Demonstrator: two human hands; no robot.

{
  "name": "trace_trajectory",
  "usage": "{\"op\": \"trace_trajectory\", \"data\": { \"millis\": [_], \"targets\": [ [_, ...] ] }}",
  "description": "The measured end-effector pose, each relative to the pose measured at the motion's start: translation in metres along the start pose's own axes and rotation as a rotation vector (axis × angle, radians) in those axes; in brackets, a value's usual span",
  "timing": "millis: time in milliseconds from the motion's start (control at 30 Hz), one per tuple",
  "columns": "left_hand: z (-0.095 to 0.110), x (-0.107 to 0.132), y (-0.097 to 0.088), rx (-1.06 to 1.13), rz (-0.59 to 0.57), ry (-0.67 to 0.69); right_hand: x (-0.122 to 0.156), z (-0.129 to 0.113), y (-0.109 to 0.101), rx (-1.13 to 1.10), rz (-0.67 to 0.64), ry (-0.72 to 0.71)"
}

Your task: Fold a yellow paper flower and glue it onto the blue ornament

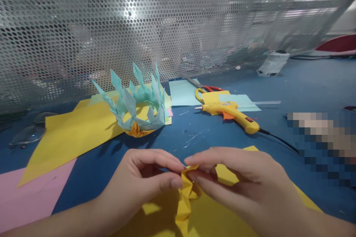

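Note:
Between my two hands is a narrow folded yellow paper strip (pixel 184 207), zigzag-creased and hanging downward. My left hand (pixel 147 177) pinches its upper end from the left, thumb at the front. From the other side my right hand (pixel 239 181) grips the same end between thumb and fingers, the two hands' fingertips nearly meeting. Beneath them lies a large yellow paper sheet (pixel 155 211). Beyond my left hand stands a crown of folded light-blue paper (pixel 129 105) with tall points and an orange-yellow folded piece (pixel 137 130) at its front base.
A yellow glue gun (pixel 230 114) with a cord lies behind my right hand, near red-handled scissors (pixel 205 87) and light-blue paper (pixel 182 94). More yellow paper (pixel 75 129), pink paper (pixel 36 196) and eyeglasses (pixel 27 135) are at left. A perforated metal panel (pixel 111 26) bounds the blue table's back.

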State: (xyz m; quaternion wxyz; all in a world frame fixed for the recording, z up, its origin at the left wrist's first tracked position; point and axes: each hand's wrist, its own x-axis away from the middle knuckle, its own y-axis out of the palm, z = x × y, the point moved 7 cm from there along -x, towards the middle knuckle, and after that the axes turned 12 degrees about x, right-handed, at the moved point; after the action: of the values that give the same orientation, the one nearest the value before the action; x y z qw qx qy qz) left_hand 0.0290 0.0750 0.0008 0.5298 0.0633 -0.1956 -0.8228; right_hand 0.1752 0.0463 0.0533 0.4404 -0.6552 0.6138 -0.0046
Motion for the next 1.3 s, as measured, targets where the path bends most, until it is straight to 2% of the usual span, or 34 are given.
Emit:
{"op": "trace_trajectory", "data": {
  "millis": [267,467,667,867,1033,1300],
  "targets": [
    [0.001,0.001,0.000,-0.019,0.010,0.006,-0.002,0.003,0.006,-0.042,-0.073,0.012],
    [-0.002,0.001,-0.005,0.098,0.029,0.024,-0.004,0.004,0.008,-0.118,-0.106,0.051],
    [-0.002,-0.001,-0.005,0.128,0.016,0.029,-0.004,0.015,0.010,-0.109,-0.098,0.164],
    [-0.001,-0.001,-0.001,0.162,-0.009,0.039,-0.005,0.002,0.004,-0.057,-0.097,-0.042],
    [-0.003,0.002,-0.004,0.095,0.062,0.024,-0.002,-0.008,0.000,0.030,-0.069,-0.197],
    [0.007,0.005,0.002,-0.051,0.005,0.108,-0.003,-0.009,0.000,0.010,-0.086,-0.197]
  ]
}}
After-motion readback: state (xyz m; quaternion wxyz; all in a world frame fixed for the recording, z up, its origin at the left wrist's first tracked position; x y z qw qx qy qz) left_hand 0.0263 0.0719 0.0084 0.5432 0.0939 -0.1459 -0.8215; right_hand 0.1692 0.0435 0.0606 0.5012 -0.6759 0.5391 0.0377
